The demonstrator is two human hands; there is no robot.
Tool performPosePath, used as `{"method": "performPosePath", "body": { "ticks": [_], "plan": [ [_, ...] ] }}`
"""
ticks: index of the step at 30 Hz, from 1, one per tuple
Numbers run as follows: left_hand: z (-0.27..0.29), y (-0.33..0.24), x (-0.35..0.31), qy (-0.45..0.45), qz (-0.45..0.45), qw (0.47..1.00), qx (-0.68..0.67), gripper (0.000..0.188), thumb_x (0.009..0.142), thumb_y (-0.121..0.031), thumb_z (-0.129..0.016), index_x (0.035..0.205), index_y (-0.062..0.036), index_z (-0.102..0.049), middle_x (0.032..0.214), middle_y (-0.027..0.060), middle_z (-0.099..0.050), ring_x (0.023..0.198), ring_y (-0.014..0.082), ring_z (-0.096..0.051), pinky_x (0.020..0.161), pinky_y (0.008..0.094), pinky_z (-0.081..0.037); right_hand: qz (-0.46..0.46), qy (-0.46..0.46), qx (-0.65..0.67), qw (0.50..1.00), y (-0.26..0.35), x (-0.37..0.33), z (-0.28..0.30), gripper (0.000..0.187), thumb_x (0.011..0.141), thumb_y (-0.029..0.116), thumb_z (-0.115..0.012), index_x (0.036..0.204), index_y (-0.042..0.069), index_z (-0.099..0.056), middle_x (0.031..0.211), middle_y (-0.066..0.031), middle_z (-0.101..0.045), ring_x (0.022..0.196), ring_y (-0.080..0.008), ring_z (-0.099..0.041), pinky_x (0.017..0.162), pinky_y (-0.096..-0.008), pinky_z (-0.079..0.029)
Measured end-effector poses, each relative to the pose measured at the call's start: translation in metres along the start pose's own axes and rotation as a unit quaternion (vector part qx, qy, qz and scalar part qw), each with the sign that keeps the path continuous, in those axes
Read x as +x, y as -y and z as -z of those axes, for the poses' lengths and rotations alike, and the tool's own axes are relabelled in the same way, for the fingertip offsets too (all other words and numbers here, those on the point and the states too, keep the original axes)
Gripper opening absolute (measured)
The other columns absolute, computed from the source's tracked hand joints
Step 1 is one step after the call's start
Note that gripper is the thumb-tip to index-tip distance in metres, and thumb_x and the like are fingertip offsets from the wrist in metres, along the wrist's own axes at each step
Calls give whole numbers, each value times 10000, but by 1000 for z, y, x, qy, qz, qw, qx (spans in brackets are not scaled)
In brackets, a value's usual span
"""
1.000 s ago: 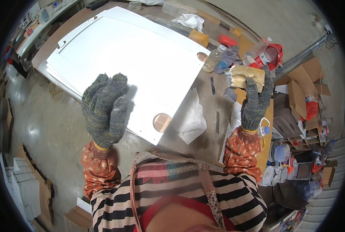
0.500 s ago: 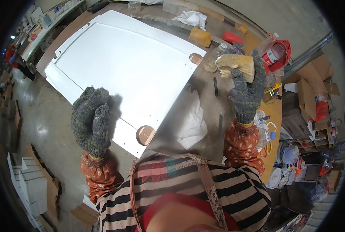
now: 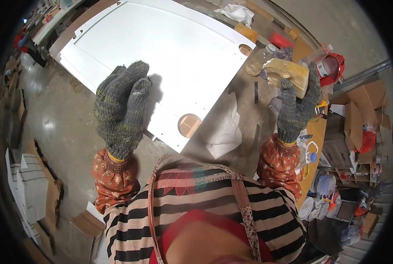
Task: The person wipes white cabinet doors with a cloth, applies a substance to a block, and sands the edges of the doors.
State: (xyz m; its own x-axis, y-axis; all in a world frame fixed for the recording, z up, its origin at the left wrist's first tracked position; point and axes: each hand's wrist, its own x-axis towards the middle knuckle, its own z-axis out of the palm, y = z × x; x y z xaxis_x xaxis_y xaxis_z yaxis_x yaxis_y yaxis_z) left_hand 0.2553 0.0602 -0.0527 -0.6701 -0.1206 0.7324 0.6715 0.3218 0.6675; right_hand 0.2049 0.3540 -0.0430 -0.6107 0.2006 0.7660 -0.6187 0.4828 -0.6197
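A large white panel (image 3: 179, 48) with round cut-outs lies on the workbench in front of me. My left hand (image 3: 121, 105), in a dark grey knitted glove, is over the panel's near left edge, fingers stretched out and holding nothing that I can see. Whether it touches the panel I cannot tell. To the right of the panel, my right hand (image 3: 297, 105), gloved alike, grips a worn yellow sponge block (image 3: 289, 75) between thumb and fingers. The block has a ragged left end and is held above the bench.
A white cloth (image 3: 225, 132) lies on the bench between the panel and my right arm. Beyond the sponge are a clear bottle (image 3: 259, 60), a red item (image 3: 281, 40) and a red container (image 3: 334, 68). Cardboard boxes (image 3: 366, 110) stand at right. Someone (image 3: 28, 47) stands far left.
My left hand has moved right and away from me, its curled fingers straightening. My right hand has shifted slightly right with the sponge block. The panel sits further up and right in view.
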Motion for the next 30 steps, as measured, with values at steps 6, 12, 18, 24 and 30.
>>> {"method": "performPosePath", "body": {
  "ticks": [6,12,18,24,30],
  "plan": [
    [13,11,-4,18,-187,953,238,268,876,-73,-550,1133,3,-564,964,122,-663,835,202,-639,840,387,-479,-3,21,-7,1000,5,-1,7,630,812,81,-693,1349,-10,-377,1314,-138,-453,1140,-220,-502,961,-324,-420],
    [25,7,0,94,-83,977,172,391,828,-198,-609,1190,-57,-566,1032,120,-651,965,269,-606,934,424,-429,4,40,6,999,13,-2,0,617,812,65,-685,1343,-13,-382,1310,-139,-460,1143,-217,-502,954,-316,-426],
    [60,27,13,144,-120,953,239,474,803,-293,-643,1216,-74,-564,1213,77,-595,1174,289,-503,1050,450,-334,40,22,-60,997,20,-5,0,553,846,36,-611,1350,3,-386,1332,-147,-439,1146,-216,-493,934,-333,-449],
    [97,52,40,235,-151,934,224,611,717,-340,-737,1221,-49,-551,1224,106,-580,1205,301,-477,1078,468,-292,-26,-84,-156,984,52,-29,-11,515,856,28,-587,1334,-12,-399,1352,-143,-432,1174,-218,-472,982,-331,-402],
    [127,71,66,254,-200,905,276,806,626,-498,-767,1262,-68,-521,1218,119,-576,1181,300,-496,1060,468,-311,-24,-151,-162,975,70,-47,-22,472,873,22,-565,1320,-12,-417,1333,-139,-451,1169,-212,-476,986,-319,-391]
  ]
}}
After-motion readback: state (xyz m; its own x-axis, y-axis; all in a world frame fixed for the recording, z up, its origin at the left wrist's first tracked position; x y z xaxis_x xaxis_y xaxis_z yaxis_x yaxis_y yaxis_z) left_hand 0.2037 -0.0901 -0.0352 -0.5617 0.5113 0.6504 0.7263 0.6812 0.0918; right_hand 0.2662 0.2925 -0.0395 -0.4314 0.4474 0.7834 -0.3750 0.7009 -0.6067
